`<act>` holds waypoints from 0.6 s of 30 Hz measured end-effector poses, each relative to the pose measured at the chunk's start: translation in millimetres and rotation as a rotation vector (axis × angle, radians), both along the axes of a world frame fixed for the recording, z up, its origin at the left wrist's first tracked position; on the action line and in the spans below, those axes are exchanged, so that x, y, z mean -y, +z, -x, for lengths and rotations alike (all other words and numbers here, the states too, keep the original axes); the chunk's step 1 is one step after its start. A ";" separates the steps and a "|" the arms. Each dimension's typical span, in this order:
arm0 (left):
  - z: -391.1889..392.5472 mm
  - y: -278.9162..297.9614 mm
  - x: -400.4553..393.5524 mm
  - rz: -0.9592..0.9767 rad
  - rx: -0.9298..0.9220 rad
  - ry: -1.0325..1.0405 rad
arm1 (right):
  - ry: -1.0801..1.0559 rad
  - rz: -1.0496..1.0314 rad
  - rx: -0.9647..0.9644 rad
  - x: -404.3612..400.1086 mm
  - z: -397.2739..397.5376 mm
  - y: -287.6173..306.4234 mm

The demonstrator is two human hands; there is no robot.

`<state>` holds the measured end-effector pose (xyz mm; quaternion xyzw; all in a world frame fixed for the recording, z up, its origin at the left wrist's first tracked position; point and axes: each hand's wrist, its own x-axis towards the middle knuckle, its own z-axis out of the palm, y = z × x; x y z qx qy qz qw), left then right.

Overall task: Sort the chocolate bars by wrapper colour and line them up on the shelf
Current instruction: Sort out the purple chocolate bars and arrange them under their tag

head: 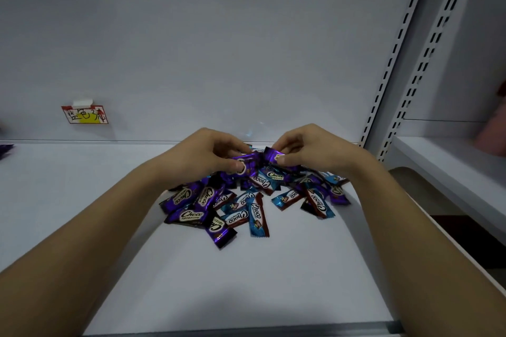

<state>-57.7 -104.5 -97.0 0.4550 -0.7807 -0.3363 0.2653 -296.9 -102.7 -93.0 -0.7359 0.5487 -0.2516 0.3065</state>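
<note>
Together, the left hand and right hand pinch one purple chocolate bar by its ends above the mixed purple-and-blue pile on the white shelf.

Both hands pinching purple bars, mixed pile, white shelf
</note>
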 end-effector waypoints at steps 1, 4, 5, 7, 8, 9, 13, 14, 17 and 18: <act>-1.9 1.5 0.8 0.002 -0.008 0.011 | 0.014 0.010 -0.036 0.4 -2.2 -1.9; -6.3 4.1 1.7 -0.011 -0.066 0.036 | 0.024 -0.003 -0.131 -0.3 -7.8 -5.3; -7.7 3.9 2.5 -0.012 -0.085 0.044 | 0.028 -0.015 -0.164 -0.8 -8.8 -5.5; -9.3 3.1 4.2 -0.010 -0.106 0.067 | 0.047 -0.045 -0.219 -2.8 -10.4 -4.2; -9.6 3.0 4.7 -0.017 -0.125 0.076 | 0.056 -0.057 -0.238 -3.9 -11.3 -3.1; -9.5 3.2 4.8 -0.037 -0.162 0.080 | 0.062 -0.063 -0.255 -4.9 -12.3 -2.2; -8.8 4.7 3.2 -0.118 -0.266 0.077 | 0.052 -0.035 -0.287 -5.9 -18.5 -2.3; -8.7 4.3 3.0 -0.113 -0.257 0.087 | 0.043 -0.031 -0.290 -6.0 -19.8 -2.5; -8.3 2.3 5.7 -0.112 -0.261 0.152 | 0.027 -0.025 -0.347 -7.3 -21.7 -2.3; -7.8 2.2 6.9 -0.134 -0.281 0.173 | 0.023 -0.023 -0.378 -7.3 -22.3 -2.6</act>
